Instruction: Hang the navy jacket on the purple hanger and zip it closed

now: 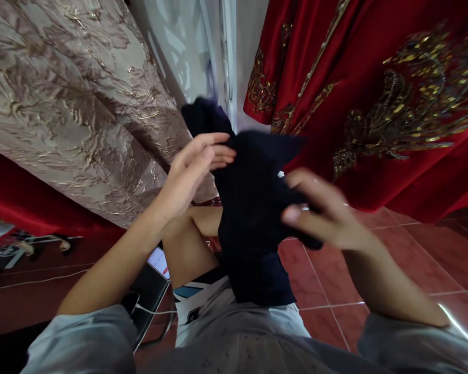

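Observation:
A dark navy, nearly black piece of cloth (249, 208) hangs between my two hands and drapes over my lap. Its upper end is blurred and flops to the left. My left hand (197, 169) lies against the cloth's left edge, fingers stretched out with the tips touching it and the thumb clear of the fabric. On the other side, my right hand (327, 210) pinches the cloth's right edge between thumb and fingers, blurred by motion. A small bright spot shows by its fingertips, too small to name.
Red fabric with gold beading (393, 114) hangs at the right. Pale embossed fabric (70, 104) hangs at the left. A phone with a lit screen (159, 262) lies on a black seat (148, 291) beside my leg, near a white cable (156, 311). Red tiles (405, 254) cover the floor.

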Demonstrator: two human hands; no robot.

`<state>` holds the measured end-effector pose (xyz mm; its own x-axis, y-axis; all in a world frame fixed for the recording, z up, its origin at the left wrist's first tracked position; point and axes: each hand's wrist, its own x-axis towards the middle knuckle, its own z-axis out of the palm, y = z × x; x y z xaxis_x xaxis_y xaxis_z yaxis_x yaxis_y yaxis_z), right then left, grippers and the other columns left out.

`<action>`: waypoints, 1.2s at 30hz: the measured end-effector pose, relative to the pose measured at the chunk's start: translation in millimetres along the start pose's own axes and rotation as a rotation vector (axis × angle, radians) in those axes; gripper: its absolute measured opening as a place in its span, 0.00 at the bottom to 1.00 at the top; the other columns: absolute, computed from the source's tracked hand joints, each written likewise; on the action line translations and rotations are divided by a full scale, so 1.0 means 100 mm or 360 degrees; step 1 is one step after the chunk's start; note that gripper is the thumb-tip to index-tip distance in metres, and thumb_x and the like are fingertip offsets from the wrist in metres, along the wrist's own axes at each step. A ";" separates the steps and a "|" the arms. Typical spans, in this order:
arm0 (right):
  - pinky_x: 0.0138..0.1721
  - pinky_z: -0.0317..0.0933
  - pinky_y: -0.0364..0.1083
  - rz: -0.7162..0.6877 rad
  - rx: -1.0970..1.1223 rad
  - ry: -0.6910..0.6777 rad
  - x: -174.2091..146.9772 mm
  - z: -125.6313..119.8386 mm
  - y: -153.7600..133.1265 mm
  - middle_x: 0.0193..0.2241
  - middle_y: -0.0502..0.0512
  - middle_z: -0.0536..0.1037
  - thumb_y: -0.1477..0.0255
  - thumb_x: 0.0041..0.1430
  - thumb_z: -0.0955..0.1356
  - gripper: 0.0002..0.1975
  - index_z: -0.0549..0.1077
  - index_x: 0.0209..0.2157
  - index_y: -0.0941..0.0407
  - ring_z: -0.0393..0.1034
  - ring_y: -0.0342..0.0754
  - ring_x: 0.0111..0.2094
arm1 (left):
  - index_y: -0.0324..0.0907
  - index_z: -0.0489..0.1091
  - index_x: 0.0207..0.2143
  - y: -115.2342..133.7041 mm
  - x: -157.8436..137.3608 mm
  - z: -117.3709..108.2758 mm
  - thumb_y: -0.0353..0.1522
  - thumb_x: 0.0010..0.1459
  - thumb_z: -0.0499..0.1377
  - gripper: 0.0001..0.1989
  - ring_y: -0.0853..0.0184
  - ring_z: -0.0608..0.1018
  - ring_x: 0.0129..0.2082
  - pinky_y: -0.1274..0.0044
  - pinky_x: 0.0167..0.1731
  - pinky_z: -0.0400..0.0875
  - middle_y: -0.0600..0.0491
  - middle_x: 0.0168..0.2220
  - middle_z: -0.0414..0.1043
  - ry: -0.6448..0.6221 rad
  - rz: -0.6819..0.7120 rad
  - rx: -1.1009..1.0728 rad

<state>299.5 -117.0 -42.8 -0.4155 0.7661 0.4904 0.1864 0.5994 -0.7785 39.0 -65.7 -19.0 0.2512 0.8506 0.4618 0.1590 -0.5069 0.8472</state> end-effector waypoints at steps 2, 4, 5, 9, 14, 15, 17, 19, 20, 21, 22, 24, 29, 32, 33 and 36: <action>0.34 0.62 0.45 -0.0201 -0.0223 -0.0604 -0.01 0.22 0.04 0.34 0.53 0.75 0.59 0.66 0.71 0.12 0.75 0.44 0.53 0.69 0.46 0.33 | 0.45 0.71 0.49 -0.03 -0.22 0.07 0.38 0.67 0.58 0.12 0.62 0.78 0.41 0.72 0.41 0.75 0.49 0.40 0.75 -0.0028 -0.0235 -0.0124; 0.36 0.62 0.46 -0.0347 -0.0409 -0.0776 0.04 0.35 0.17 0.34 0.54 0.76 0.59 0.69 0.69 0.13 0.76 0.41 0.55 0.71 0.47 0.35 | 0.43 0.71 0.44 -0.06 -0.44 0.08 0.30 0.61 0.58 0.08 0.64 0.76 0.39 0.74 0.40 0.72 0.52 0.38 0.73 -0.0234 -0.0418 -0.0043; 0.38 0.63 0.46 -0.0373 -0.0479 -0.0673 0.07 0.37 0.25 0.34 0.55 0.76 0.60 0.70 0.68 0.13 0.76 0.40 0.56 0.71 0.48 0.36 | 0.42 0.70 0.42 -0.07 -0.55 0.04 0.28 0.60 0.57 0.08 0.65 0.75 0.38 0.74 0.41 0.71 0.52 0.37 0.72 -0.0394 -0.0472 0.0059; 0.57 0.64 0.56 -0.0252 -0.0674 0.0024 0.23 0.22 0.70 0.53 0.64 0.75 0.58 0.65 0.72 0.21 0.73 0.54 0.56 0.69 0.58 0.56 | 0.42 0.69 0.37 0.04 -0.77 -0.33 0.28 0.63 0.51 0.08 0.67 0.73 0.35 0.75 0.40 0.67 0.54 0.34 0.71 -0.0839 -0.0528 0.0560; 0.62 0.64 0.58 0.0118 -0.0178 -0.0248 0.17 0.14 1.03 0.62 0.63 0.70 0.54 0.66 0.70 0.26 0.71 0.60 0.53 0.65 0.59 0.65 | 0.43 0.71 0.31 0.14 -0.60 -0.88 0.34 0.67 0.53 0.12 0.68 0.73 0.30 0.76 0.34 0.66 0.55 0.29 0.72 -0.0777 -0.0414 0.0703; 0.53 0.70 0.54 0.0275 0.0019 -0.0362 0.15 0.13 1.04 0.53 0.62 0.77 0.53 0.67 0.69 0.22 0.76 0.51 0.54 0.74 0.56 0.55 | 0.43 0.72 0.30 0.11 -0.53 -0.95 0.35 0.66 0.56 0.11 0.67 0.75 0.30 0.76 0.34 0.67 0.55 0.28 0.74 -0.0686 -0.0360 0.0676; 0.33 0.69 0.45 0.0617 0.0400 -0.0421 0.17 0.08 1.00 0.34 0.56 0.81 0.50 0.64 0.70 0.22 0.78 0.36 0.57 0.77 0.48 0.34 | 0.43 0.75 0.31 0.00 -0.37 -1.04 0.35 0.61 0.63 0.07 0.65 0.77 0.30 0.76 0.33 0.69 0.53 0.28 0.76 -0.0425 -0.0242 0.0604; 0.24 0.64 0.42 0.0791 0.0651 -0.0161 0.33 -0.02 0.90 0.26 0.53 0.79 0.51 0.58 0.74 0.22 0.78 0.32 0.57 0.73 0.44 0.24 | 0.43 0.78 0.37 -0.11 -0.23 -1.05 0.38 0.57 0.68 0.09 0.64 0.79 0.33 0.74 0.34 0.71 0.51 0.33 0.79 -0.0103 -0.0054 0.0597; 0.24 0.63 0.41 0.0781 0.0704 0.0047 0.47 -0.10 0.84 0.25 0.52 0.79 0.53 0.57 0.76 0.20 0.78 0.31 0.58 0.72 0.43 0.23 | 0.43 0.78 0.42 -0.16 -0.18 -1.04 0.40 0.57 0.69 0.13 0.63 0.79 0.35 0.73 0.36 0.73 0.50 0.37 0.79 0.0090 0.0103 0.0657; 0.25 0.64 0.41 0.0734 0.0717 0.0252 0.63 -0.17 0.78 0.24 0.51 0.79 0.57 0.56 0.77 0.17 0.78 0.31 0.58 0.73 0.42 0.24 | 0.43 0.78 0.46 -0.20 -0.15 -1.01 0.42 0.59 0.69 0.16 0.63 0.79 0.38 0.71 0.40 0.74 0.49 0.41 0.79 0.0304 0.0290 0.0769; 0.27 0.65 0.41 0.0676 0.0699 0.0422 0.81 -0.25 0.71 0.23 0.50 0.79 0.62 0.58 0.76 0.14 0.78 0.31 0.59 0.74 0.41 0.24 | 0.43 0.78 0.48 -0.22 -0.14 -0.96 0.43 0.61 0.67 0.17 0.62 0.78 0.41 0.69 0.44 0.74 0.48 0.44 0.78 0.0502 0.0486 0.0914; 0.31 0.66 0.42 0.0613 0.0654 0.0676 1.14 -0.39 0.61 0.22 0.49 0.78 0.70 0.65 0.71 0.10 0.78 0.31 0.61 0.74 0.38 0.24 | 0.42 0.77 0.51 -0.25 -0.17 -0.83 0.42 0.67 0.62 0.16 0.60 0.78 0.44 0.66 0.49 0.73 0.47 0.44 0.77 0.0709 0.0816 0.1206; 0.42 0.68 0.44 0.0385 0.0772 0.1124 1.21 -0.57 0.65 0.21 0.50 0.77 0.71 0.69 0.68 0.12 0.74 0.30 0.60 0.76 0.38 0.30 | 0.46 0.67 0.67 -0.39 -0.41 -0.38 0.33 0.71 0.53 0.23 0.63 0.81 0.37 0.72 0.40 0.76 0.48 0.44 0.80 -0.0057 0.0591 0.1574; 0.44 0.68 0.44 0.0261 0.0721 0.1322 0.81 -0.56 0.80 0.24 0.52 0.77 0.67 0.70 0.67 0.12 0.73 0.31 0.57 0.77 0.41 0.34 | 0.41 0.62 0.70 -0.59 -0.53 -0.14 0.32 0.71 0.54 0.27 0.58 0.83 0.41 0.68 0.41 0.78 0.42 0.49 0.80 -0.0278 0.0197 0.1634; 0.43 0.68 0.45 0.0233 0.0680 0.1352 0.68 -0.55 0.85 0.25 0.52 0.77 0.66 0.70 0.66 0.12 0.73 0.32 0.56 0.77 0.43 0.35 | 0.39 0.64 0.68 -0.65 -0.56 -0.07 0.32 0.71 0.54 0.26 0.56 0.83 0.42 0.67 0.44 0.78 0.41 0.50 0.80 -0.0258 0.0136 0.1580; 0.42 0.68 0.47 0.0187 0.0554 0.1336 0.43 -0.51 0.95 0.29 0.55 0.78 0.63 0.67 0.68 0.12 0.73 0.33 0.56 0.75 0.45 0.34 | 0.42 0.74 0.59 -0.77 -0.67 0.09 0.32 0.71 0.55 0.17 0.60 0.83 0.41 0.68 0.47 0.78 0.46 0.47 0.82 -0.0012 0.0115 0.1196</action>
<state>344.5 -15.5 -75.6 0.3983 0.8163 0.4184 -0.1489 0.5077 -0.8486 18.9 -84.8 -117.3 0.2919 0.8121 0.5052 0.7499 -0.5222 0.4062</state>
